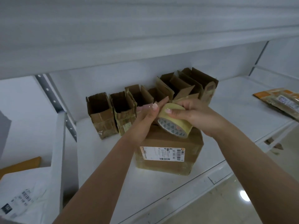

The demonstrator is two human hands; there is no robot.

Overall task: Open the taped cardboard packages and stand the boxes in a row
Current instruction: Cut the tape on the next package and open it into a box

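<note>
We saw two bare arms reaching onto a white shelf (242, 110). Between the hands was a roll of tape (174, 122), held tilted just above a sealed cardboard package (168, 152) that lay flat near the shelf's front edge, its shipping label (162, 154) facing up. The right hand (192, 114) curled over the roll's outer rim, fingers wrapped round it, apparently to steady it. The left hand (148, 116) had its fingers stretched nearly straight against the roll's edge; it seemed to be feeling for the loose tape end, though we could not tell whether it pinched anything. Behind the hands, a row of opened boxes (123, 109) stood upright along the back wall, flaps up, side by side, so that part of the task looked done. The sealed package appeared to be unopened. Flat packets (281, 101) lay at the far right, and a white bag (24, 194) sat lower left.
</note>
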